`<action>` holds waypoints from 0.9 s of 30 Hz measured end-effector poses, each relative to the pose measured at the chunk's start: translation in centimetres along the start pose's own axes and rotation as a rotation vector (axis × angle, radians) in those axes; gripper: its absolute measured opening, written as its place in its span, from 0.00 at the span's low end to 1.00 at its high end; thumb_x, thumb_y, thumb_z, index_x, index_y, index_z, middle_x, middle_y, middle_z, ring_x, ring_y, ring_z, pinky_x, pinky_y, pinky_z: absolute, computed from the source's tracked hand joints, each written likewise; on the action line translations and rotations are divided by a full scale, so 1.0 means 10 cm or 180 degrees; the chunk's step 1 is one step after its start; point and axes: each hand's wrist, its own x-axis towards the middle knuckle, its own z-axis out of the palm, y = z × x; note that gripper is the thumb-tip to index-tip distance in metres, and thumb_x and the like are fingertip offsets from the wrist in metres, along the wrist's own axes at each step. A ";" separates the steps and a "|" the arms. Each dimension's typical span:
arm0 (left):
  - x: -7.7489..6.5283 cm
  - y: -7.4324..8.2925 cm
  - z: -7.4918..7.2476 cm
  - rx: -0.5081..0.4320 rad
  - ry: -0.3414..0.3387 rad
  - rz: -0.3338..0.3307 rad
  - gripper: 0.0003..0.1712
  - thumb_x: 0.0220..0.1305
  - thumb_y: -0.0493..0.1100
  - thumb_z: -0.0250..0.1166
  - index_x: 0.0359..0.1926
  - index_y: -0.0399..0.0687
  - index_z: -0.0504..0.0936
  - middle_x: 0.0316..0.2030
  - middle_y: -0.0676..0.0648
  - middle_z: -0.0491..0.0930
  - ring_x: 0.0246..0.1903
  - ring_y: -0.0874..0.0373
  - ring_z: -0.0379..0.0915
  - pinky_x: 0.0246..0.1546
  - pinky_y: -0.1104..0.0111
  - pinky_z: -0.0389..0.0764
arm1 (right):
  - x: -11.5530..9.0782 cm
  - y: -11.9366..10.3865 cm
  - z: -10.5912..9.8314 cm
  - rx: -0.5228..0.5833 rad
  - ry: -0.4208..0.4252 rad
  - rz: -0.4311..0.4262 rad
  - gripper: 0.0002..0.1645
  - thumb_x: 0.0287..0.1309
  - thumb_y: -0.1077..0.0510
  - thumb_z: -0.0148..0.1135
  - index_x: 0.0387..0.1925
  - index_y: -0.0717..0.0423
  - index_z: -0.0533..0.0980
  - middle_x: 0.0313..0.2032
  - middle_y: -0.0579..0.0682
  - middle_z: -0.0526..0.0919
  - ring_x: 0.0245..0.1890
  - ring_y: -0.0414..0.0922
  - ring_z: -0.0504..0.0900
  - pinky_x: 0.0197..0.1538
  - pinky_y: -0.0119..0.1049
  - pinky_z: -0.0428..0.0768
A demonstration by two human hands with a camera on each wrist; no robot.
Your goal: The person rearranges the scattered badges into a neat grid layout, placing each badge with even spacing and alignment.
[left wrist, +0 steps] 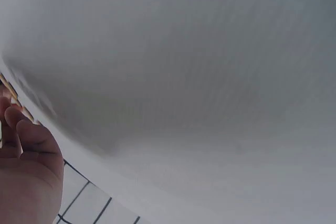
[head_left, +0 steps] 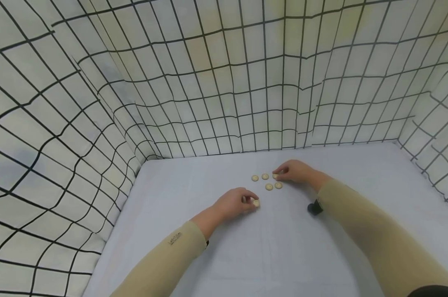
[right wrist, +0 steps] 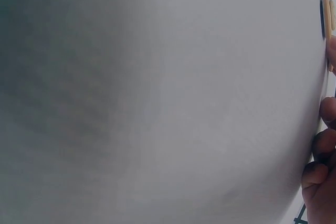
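Several small, round, pale beige discs with faint marks on top lie on the white table. My left hand [head_left: 235, 204] pinches one disc [head_left: 256, 203] between thumb and forefinger, nearer to me than the others. Behind it, my right hand [head_left: 294, 171] holds the far-right disc [head_left: 275, 176] by its edge, partly covering it. Left of that one are a middle disc [head_left: 265, 176] and an outer disc [head_left: 255, 178]. Two more, a left disc [head_left: 269, 187] and a right disc [head_left: 278, 185], lie just in front. In the wrist views only parts of the hands show at the edges.
The white-covered table [head_left: 194, 177] spreads around both hands. Walls of white sheet with a black grid net [head_left: 224, 82] rise at its back and sides. A small black device [head_left: 314, 208] sits at my right wrist.
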 end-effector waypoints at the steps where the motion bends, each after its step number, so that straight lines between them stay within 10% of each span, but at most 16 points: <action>1: 0.03 -0.01 -0.02 -0.0008 0.0021 -0.0021 0.15 0.64 0.51 0.68 0.52 0.62 0.86 0.34 0.59 0.77 0.35 0.62 0.71 0.38 0.67 0.73 | 0.00 0.00 0.00 -0.0003 0.0001 0.0006 0.21 0.58 0.43 0.69 0.52 0.43 0.83 0.57 0.52 0.80 0.60 0.54 0.74 0.63 0.53 0.68; 27: 0.57 -0.11 -0.18 0.0128 -0.0011 -0.0350 0.16 0.64 0.52 0.68 0.53 0.63 0.85 0.42 0.54 0.79 0.41 0.58 0.72 0.49 0.61 0.72 | 0.01 -0.03 -0.04 0.0017 -0.0050 0.0123 0.20 0.57 0.43 0.70 0.51 0.40 0.84 0.50 0.48 0.82 0.50 0.48 0.76 0.57 0.49 0.72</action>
